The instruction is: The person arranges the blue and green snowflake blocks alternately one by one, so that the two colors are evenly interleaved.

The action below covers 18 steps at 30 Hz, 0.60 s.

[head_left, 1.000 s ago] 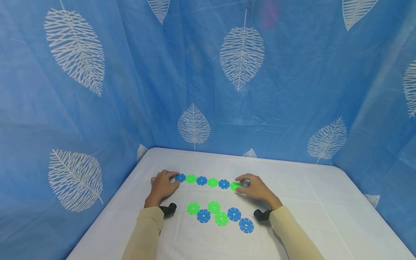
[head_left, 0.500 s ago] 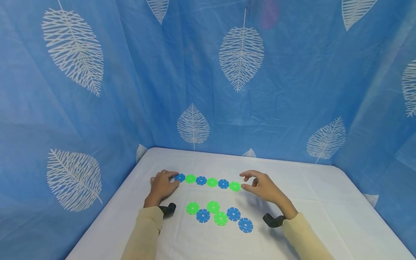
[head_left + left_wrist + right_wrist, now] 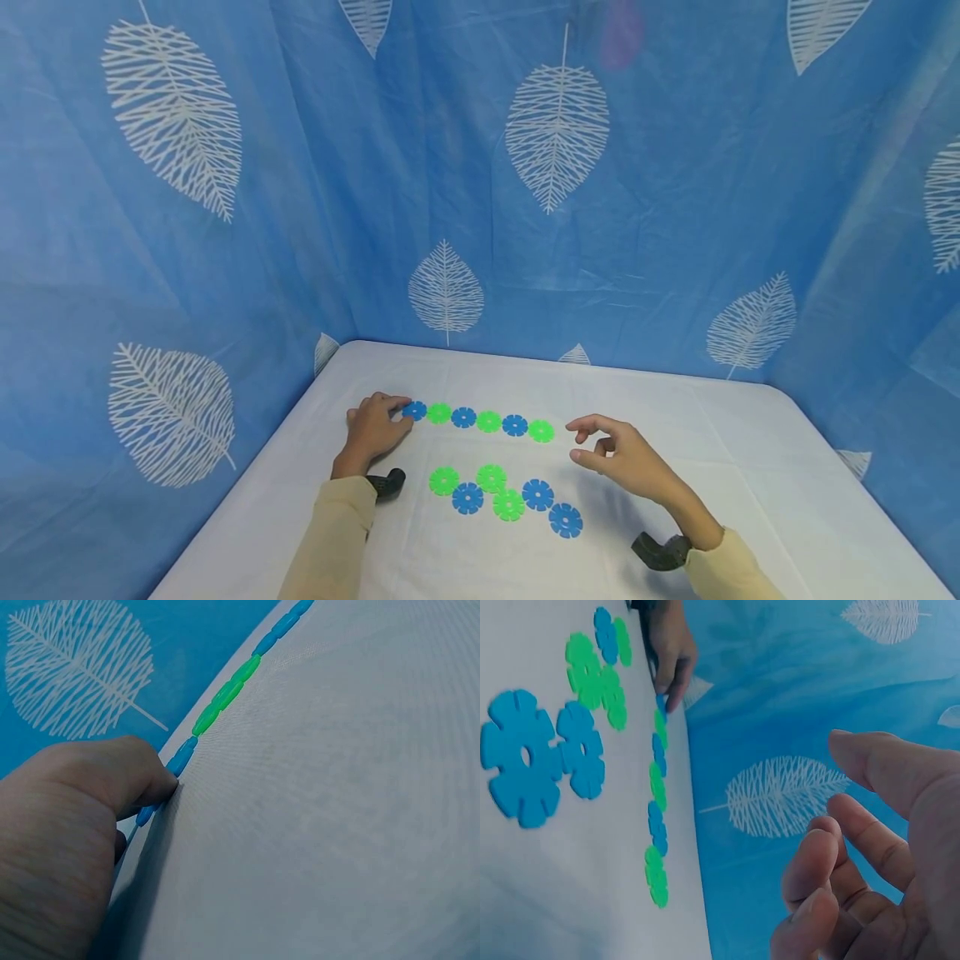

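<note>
- The left hand (image 3: 373,429) stays in the same place as one second ago, at the left end of the row (image 3: 482,421). Its thumb and forefinger pinch the end blue disc (image 3: 415,410) from two sides.
- The right hand (image 3: 626,458) has changed the most. One second ago its fingers were at the end green disc (image 3: 542,431); now it is in the air, farther right and nearer to the person, apart from this disc. Its thumb and forefinger are bent and spread from each other.
- The row lies flat on the white table (image 3: 750,483), six discs end to end, blue and green by turns. I see no clear shift in it.
- The loose discs (image 3: 502,505), three green and three blue, lie between the row and the person, in the same arrangement as before.
</note>
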Each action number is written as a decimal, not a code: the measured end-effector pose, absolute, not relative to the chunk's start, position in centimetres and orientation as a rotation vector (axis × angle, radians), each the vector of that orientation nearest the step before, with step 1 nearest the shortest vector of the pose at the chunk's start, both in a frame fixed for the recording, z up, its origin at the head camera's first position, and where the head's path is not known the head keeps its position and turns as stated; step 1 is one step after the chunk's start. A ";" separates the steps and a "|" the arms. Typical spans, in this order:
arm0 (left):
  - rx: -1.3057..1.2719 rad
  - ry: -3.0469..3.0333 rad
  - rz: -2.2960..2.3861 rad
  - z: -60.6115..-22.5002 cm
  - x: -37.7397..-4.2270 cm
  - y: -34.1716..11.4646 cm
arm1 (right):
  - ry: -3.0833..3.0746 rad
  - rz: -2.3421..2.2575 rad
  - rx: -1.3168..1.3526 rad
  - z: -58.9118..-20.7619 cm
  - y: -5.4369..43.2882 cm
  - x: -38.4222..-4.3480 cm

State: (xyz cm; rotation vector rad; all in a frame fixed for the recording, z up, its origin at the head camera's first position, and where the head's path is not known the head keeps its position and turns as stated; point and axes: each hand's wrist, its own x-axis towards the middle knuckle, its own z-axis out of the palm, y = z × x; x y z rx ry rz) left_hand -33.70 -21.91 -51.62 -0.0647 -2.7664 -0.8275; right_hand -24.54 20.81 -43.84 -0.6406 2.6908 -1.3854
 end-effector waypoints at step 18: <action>-0.064 -2.776 -0.838 -51.4 -33.6 -22.0 | 2.479 -1.335 -0.521 -46.6 20.8 -21.8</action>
